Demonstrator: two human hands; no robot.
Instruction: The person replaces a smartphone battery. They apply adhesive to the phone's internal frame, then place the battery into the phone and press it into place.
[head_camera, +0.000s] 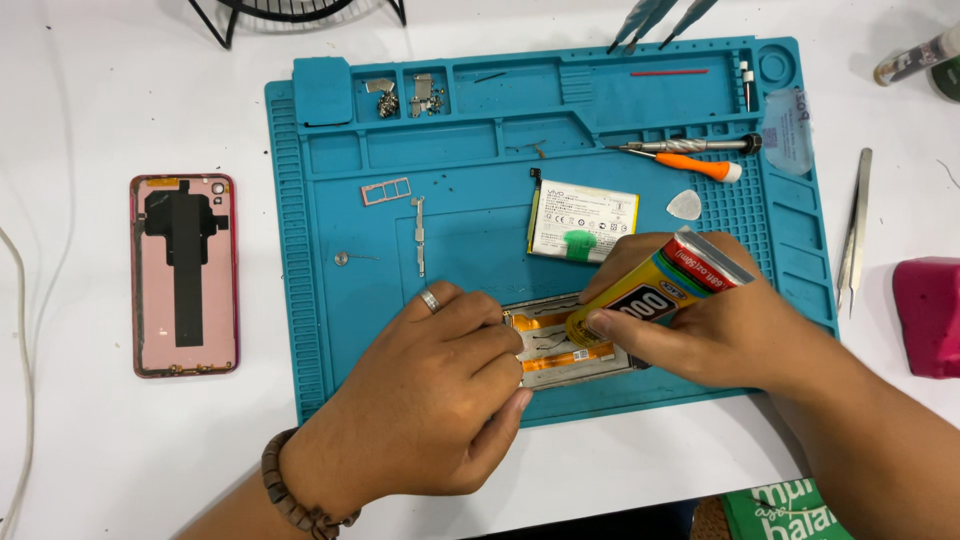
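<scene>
My right hand (725, 325) grips a yellow and red glue tube (655, 285), its tip pointed down over an opened phone body (560, 345) with orange flex strips. My left hand (440, 385), with a ring on one finger and a bead bracelet at the wrist, rests on the left end of the phone body and steadies it. Both lie on a blue silicone work mat (340, 300). A loose white battery (583, 220) with a green mark lies just behind the hands.
A pink phone back cover (185, 275) lies left of the mat. On the mat are an orange-handled screwdriver (690, 155), a white pick (685, 204), a SIM tray (386, 191), small metal parts (405, 98). Tweezers (853, 235) and a magenta block (930, 315) sit right.
</scene>
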